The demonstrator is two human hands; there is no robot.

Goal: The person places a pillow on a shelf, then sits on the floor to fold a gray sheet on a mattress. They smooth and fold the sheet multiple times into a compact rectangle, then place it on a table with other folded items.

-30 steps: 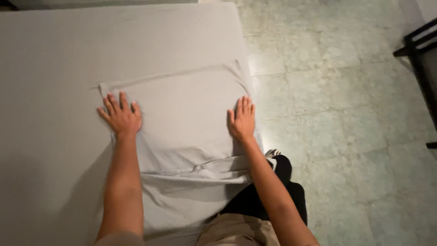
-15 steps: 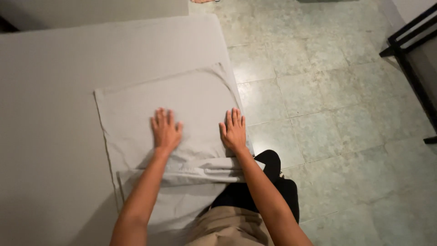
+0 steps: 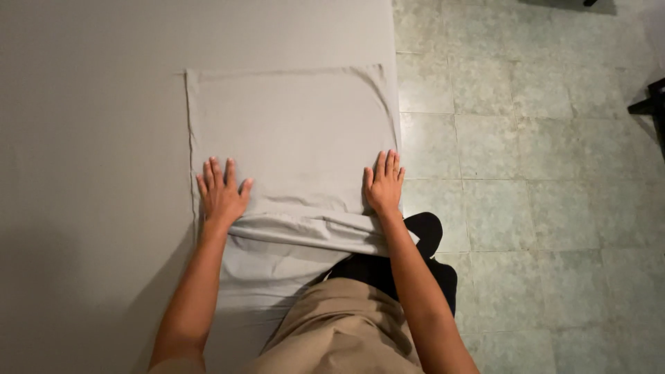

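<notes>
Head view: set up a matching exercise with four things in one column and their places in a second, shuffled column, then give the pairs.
Things:
1. left hand
2. right hand
3. grey cloth
4. dark furniture piece

Places:
A. at the right edge of the view, on the tiled floor
B. flat on the cloth's right side, by the table edge
C. spread flat on the grey table
D. flat on the cloth's left side, just above a fold

Pairs: 1-D, 2-B, 3-C, 4-A

Both hands (image 3: 223, 194) (image 3: 383, 185) lie flat on the cloth (image 3: 291, 131) on the table (image 3: 90, 104).
</notes>
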